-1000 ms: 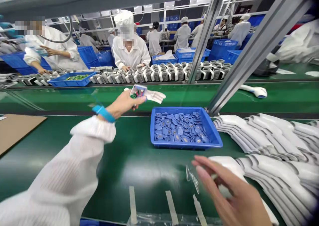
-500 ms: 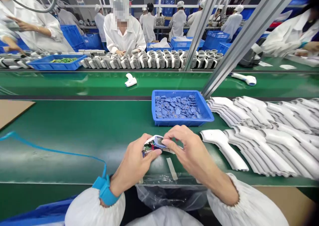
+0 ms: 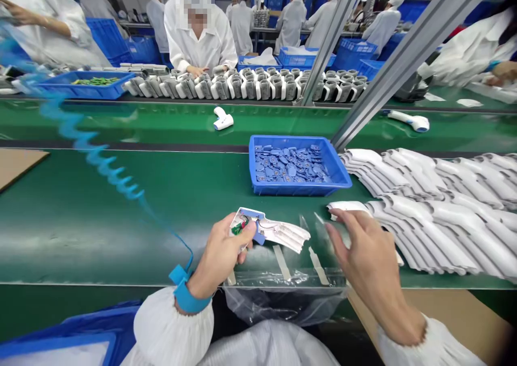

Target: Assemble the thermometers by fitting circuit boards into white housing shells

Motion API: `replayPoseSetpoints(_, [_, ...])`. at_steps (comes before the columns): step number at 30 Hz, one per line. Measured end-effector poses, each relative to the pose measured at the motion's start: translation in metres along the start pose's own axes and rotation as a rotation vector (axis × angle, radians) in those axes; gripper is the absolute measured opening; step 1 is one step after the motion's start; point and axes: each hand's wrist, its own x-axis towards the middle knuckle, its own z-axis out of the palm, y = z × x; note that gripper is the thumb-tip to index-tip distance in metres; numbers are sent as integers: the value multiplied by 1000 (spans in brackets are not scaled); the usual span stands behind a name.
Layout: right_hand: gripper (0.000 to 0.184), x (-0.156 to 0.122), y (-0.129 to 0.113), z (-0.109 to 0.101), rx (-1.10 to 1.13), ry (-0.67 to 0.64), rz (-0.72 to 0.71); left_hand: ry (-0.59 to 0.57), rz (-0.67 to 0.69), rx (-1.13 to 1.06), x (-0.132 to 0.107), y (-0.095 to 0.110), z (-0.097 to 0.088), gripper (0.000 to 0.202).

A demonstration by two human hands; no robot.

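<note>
- Above the green counter (image 3: 133,231), near its front edge, the left hand (image 3: 222,246) grasps an open white housing (image 3: 286,233), fingers closed around its wide end, its handle pointing right.
- Inside the wide end, a green circuit board (image 3: 239,226) and thin wires show beside the thumb.
- Over to the right, the right hand (image 3: 369,253) has its fingers parted, nothing visibly gripped, next to the front white shell (image 3: 348,206); whether it touches it, I cannot tell.
- Beside that hand, more white shells (image 3: 438,229) lie nested in rows.
- Beyond the housing, a blue tray (image 3: 302,189) holds many small blue parts (image 3: 291,165).
- Around the left wrist, a blue band (image 3: 191,297) joins a coiled blue cord (image 3: 97,159).
- Along the front edge, pale tape strips (image 3: 281,262) lie by clear plastic (image 3: 274,304).
</note>
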Motion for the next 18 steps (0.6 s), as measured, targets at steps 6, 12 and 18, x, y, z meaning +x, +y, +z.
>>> replayPoseSetpoints(6, [42,9,-56,-28,517,-390,47,-107,-31,-88,0,5,7,31])
replayPoseSetpoints(12, [44,17,-88,-19,507,-536,172,-151,-24,23,1,-3,13,33])
replayPoseSetpoints(18, [36,9,-30,-32,404,-219,94,-211,-65,-69,2,4,1,29])
